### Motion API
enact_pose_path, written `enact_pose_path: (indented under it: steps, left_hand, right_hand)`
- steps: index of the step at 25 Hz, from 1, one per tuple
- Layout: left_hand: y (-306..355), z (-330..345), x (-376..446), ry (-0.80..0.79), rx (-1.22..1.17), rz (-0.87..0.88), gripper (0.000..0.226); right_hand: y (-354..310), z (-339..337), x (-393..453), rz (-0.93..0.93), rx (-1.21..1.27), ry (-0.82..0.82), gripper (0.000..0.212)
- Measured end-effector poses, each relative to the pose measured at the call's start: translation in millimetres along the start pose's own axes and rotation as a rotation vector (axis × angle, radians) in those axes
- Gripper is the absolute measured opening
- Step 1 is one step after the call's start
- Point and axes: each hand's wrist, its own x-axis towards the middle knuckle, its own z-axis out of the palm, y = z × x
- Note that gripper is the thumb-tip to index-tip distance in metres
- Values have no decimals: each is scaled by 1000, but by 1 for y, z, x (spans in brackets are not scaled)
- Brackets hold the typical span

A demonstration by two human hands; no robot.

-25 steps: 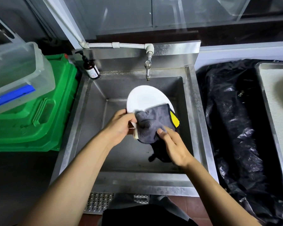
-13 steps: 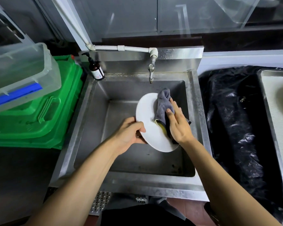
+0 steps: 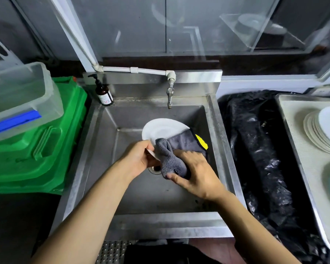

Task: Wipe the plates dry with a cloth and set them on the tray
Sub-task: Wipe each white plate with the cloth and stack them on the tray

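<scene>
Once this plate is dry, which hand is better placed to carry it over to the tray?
Probably the left hand: it already grips the plate by its rim. The right hand is nearer the tray but holds the cloth.

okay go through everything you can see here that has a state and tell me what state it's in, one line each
White plate: held tilted over the sink, partly covered by the cloth.
Grey cloth: bunched, pressed against the plate.
Left hand: grips the plate's rim.
Right hand: holds the cloth.
Tap: no water running.
Pump bottle: upright on the sink corner.
Plate stack: fanned out on the tray.
</scene>
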Motion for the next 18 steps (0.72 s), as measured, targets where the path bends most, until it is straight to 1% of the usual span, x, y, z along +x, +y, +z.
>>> enact_pose_path:
  steps: [4, 6, 8, 9, 10, 11, 13, 14, 15, 16, 18]
  left_hand:
    - [10, -10, 6, -14, -41, -39, 17]
    - [14, -17, 8, -19, -38, -53, 15]
    - [17, -24, 10, -49, -41, -75, 11]
    - [18, -29, 11, -70, -26, -91, 21]
    - [19, -35, 14, -83, -10, -103, 31]
    - [19, -40, 16, -77, 17, -85, 34]
    - [14, -52, 21, 10, 123, 6, 19]
    - [9, -59, 23, 78, 191, 44, 10]
    - [4, -65, 25, 141, 254, 61, 7]
    - [-2, -70, 25, 183, 298, 51, 7]
    - [-12, -76, 25, 184, 299, -21, 10]
  right_hand:
    - [-12, -1, 13, -23, -194, 130, 34]
    - [-19, 3, 23, -27, -188, 139, 33]
    - [-24, 10, 31, 80, -92, 144, 23]
    - [-24, 14, 34, 181, -22, 174, 17]
    - [-24, 18, 39, 293, 49, 232, 18]
    - [-21, 22, 42, 391, 140, 315, 18]
    - [-12, 26, 46, 537, 352, 472, 13]
    - [-9, 28, 46, 612, 472, 526, 13]
    - [-5, 30, 45, 695, 623, 568, 15]
    - [-2, 31, 43, 778, 793, 597, 16]
    - [3, 30, 41, 911, 1070, 640, 17]
